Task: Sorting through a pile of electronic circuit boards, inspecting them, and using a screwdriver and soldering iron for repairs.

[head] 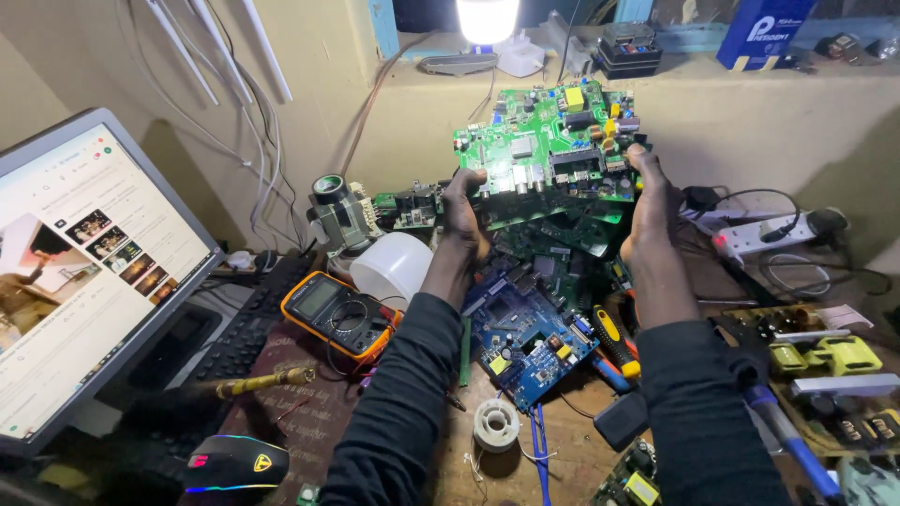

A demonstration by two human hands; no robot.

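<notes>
Both of my hands hold a stack of green circuit boards [548, 141] raised above the cluttered bench. My left hand [462, 211] grips the stack's left edge, and my right hand [652, 201] grips its right edge. The top board faces me, showing yellow parts, a silver shield and connectors. More green boards [562, 234] sit under it in the same stack. Below my hands a blue circuit board [525, 339] lies flat on the bench.
An orange multimeter [337, 314] lies left of my left arm, beside a white plastic tub [392, 265]. A monitor [84, 272], keyboard [239, 337] and lit mouse [234, 463] fill the left. A solder spool [496, 424], screwdrivers [614, 342] and a power strip [759, 234] lie around.
</notes>
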